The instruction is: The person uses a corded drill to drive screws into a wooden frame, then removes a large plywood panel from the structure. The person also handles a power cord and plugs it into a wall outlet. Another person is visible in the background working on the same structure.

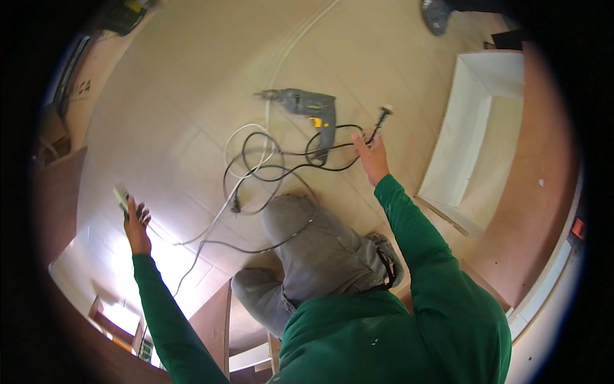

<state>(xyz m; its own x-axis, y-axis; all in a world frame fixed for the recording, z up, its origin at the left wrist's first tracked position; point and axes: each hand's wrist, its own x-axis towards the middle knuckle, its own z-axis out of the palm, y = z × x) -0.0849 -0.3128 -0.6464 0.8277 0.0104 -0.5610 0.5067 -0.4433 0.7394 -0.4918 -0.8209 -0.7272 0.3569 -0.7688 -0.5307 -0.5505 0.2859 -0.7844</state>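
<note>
On the left, my left hand is closed around a small pale oblong block, possibly the socket end of the white cord; motion blur hides its detail. My right hand grips a black power cord just below its plug, which points up and away from me. Between my hands a grey corded drill with a yellow trigger lies on its side on the floor, chuck toward the left. Black and white cords loop over each other beside its handle.
An open white-lined cabinet box lies at the right next to a long brown panel. Another brown panel stands at the left. A person's shoe shows at the far right. My bent knee borders the cords.
</note>
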